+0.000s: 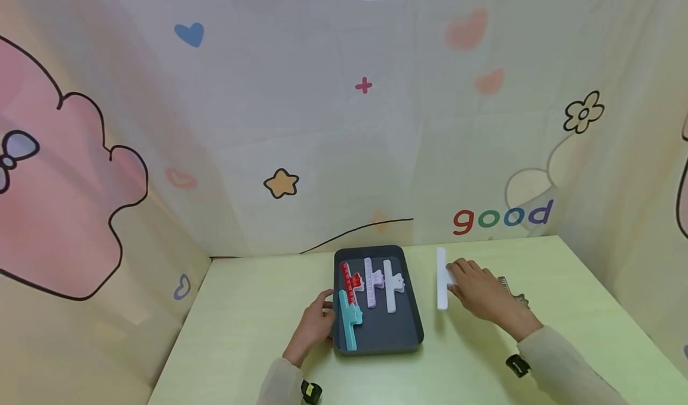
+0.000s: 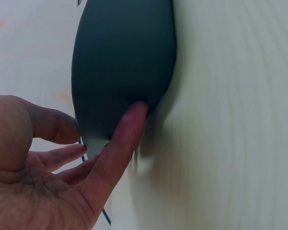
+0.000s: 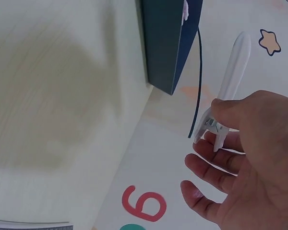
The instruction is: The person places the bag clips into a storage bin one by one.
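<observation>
My right hand (image 1: 480, 291) pinches a white bag clip (image 1: 442, 279) between thumb and fingers, to the right of the dark grey tray (image 1: 387, 339). In the right wrist view the clip's spring (image 3: 212, 123) shows near the fingers. The left hand (image 1: 313, 325) touches the tray's left wall with its fingers extended. Inside the tray lie a red clip (image 1: 346, 273), a light purple clip (image 1: 369, 285), another white clip (image 1: 390, 291) and a teal clip (image 1: 346, 324). The teal one overlaps the red one's lower end.
A grey metallic-looking clip (image 1: 521, 299) lies on the pale table (image 1: 236, 333), partly hidden behind the right hand. A printed curtain (image 1: 322, 124) hangs along the table's back and sides.
</observation>
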`<state>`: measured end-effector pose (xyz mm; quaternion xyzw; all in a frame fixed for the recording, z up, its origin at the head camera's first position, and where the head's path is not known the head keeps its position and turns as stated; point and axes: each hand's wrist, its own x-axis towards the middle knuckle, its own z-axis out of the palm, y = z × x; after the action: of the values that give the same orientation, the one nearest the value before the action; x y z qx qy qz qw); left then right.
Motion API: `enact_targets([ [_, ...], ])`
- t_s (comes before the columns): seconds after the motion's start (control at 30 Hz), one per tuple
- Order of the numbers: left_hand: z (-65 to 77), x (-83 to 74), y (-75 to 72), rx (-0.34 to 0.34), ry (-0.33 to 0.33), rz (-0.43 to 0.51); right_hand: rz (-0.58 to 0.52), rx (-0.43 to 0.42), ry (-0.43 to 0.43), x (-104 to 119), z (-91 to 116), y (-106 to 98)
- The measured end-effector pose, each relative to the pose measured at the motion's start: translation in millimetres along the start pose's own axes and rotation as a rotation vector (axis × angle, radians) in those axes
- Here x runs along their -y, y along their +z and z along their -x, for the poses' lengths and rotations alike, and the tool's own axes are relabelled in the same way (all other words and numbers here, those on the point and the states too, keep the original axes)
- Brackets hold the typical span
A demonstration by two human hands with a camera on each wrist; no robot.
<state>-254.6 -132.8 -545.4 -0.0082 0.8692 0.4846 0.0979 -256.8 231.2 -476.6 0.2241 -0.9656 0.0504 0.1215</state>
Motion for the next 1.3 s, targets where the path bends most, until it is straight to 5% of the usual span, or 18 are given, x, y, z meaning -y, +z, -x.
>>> enact_targets([
  [0.73, -1.8, -1.0, -2.3, -0.010, 0.019, -0.018, 0.021, 0.040, -0.053, 49.9, -29.8, -2.8],
  [1.3, -2.4, -1.7, -0.2, -0.003, 0.005, 0.020, 0.059, 0.195, -0.113, 93.9, -50.9, 8.2],
])
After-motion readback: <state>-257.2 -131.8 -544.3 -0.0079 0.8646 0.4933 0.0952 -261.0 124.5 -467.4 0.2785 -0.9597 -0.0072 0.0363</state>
